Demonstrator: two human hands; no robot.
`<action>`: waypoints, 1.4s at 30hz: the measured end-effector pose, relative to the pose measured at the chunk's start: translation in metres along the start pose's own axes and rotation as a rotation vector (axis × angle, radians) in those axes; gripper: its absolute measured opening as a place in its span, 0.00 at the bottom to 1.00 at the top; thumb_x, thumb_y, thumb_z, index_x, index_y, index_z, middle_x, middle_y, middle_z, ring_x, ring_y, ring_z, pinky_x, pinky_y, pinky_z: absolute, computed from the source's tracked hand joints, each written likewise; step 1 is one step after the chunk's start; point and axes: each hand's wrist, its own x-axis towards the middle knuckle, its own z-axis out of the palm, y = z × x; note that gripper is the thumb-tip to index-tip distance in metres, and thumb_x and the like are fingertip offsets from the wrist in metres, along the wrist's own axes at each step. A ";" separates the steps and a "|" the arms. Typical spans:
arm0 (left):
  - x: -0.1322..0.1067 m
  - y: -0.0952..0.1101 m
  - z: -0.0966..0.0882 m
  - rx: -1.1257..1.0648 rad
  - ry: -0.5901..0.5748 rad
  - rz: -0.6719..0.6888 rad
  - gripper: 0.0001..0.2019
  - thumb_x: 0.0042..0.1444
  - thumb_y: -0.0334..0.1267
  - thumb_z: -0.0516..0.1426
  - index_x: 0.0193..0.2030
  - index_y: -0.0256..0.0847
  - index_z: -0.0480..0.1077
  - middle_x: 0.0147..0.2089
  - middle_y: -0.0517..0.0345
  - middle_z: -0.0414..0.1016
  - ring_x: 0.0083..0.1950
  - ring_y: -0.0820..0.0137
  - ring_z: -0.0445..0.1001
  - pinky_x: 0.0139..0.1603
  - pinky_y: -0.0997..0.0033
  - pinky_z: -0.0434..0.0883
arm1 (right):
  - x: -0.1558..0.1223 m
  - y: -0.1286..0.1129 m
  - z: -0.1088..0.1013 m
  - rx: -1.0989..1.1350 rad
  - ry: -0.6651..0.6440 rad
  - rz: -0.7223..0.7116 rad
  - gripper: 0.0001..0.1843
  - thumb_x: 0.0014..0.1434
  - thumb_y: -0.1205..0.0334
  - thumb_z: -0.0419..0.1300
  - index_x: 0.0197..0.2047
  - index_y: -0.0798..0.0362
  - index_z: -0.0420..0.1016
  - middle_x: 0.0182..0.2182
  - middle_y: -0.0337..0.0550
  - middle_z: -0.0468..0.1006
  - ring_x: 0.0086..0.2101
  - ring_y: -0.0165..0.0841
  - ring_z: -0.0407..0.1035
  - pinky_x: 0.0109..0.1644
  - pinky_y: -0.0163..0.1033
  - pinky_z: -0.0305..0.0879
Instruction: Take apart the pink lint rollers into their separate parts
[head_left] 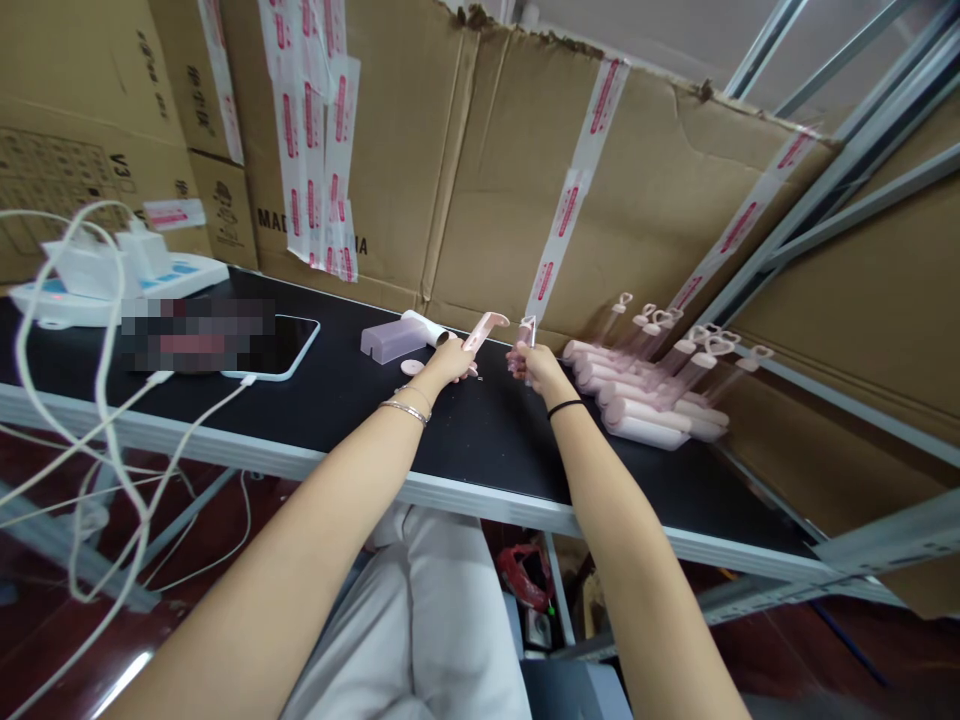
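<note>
My left hand (451, 362) is closed around a pale pink plastic piece with a curved end (484, 331), raised over the black table. A short way to its right, my right hand (541, 370) grips a small clear pinkish tube-shaped part (528, 332), held roughly upright. Its lower end is covered by my fingers. Just left of my left hand lie a translucent lilac block-shaped piece (394, 341), a white cylinder (424, 328) with an open dark end, and a small round pink disc (412, 368).
Several pink cylindrical items with loop-topped clear parts (649, 405) are piled at the right. A phone (289, 346) on a cable and a white power strip (202, 272) sit at the left. Tall cardboard (510, 160) walls the back; a metal shelf frame (832, 230) rises at right.
</note>
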 end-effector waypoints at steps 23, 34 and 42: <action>-0.001 0.005 -0.009 -0.158 0.255 -0.082 0.16 0.59 0.43 0.47 0.49 0.36 0.62 0.45 0.47 0.73 0.32 0.73 0.73 0.26 0.78 0.65 | -0.010 -0.005 0.004 -0.872 -0.147 -0.337 0.05 0.52 0.66 0.56 0.26 0.55 0.71 0.22 0.39 0.73 0.26 0.28 0.67 0.32 0.29 0.59; -0.026 0.010 0.010 0.451 -0.054 0.333 0.24 0.52 0.53 0.53 0.55 0.49 0.65 0.54 0.47 0.69 0.64 0.49 0.52 0.60 0.46 0.49 | 0.009 0.008 -0.017 -0.887 0.053 -0.190 0.09 0.53 0.64 0.54 0.32 0.56 0.74 0.27 0.49 0.76 0.29 0.33 0.69 0.32 0.33 0.61; -0.026 0.009 0.000 0.568 -0.126 0.345 0.22 0.59 0.52 0.44 0.47 0.44 0.71 0.54 0.44 0.69 0.63 0.49 0.54 0.58 0.39 0.48 | 0.012 0.013 -0.020 -0.824 0.042 -0.141 0.15 0.58 0.59 0.50 0.31 0.57 0.73 0.22 0.48 0.74 0.22 0.32 0.68 0.29 0.34 0.61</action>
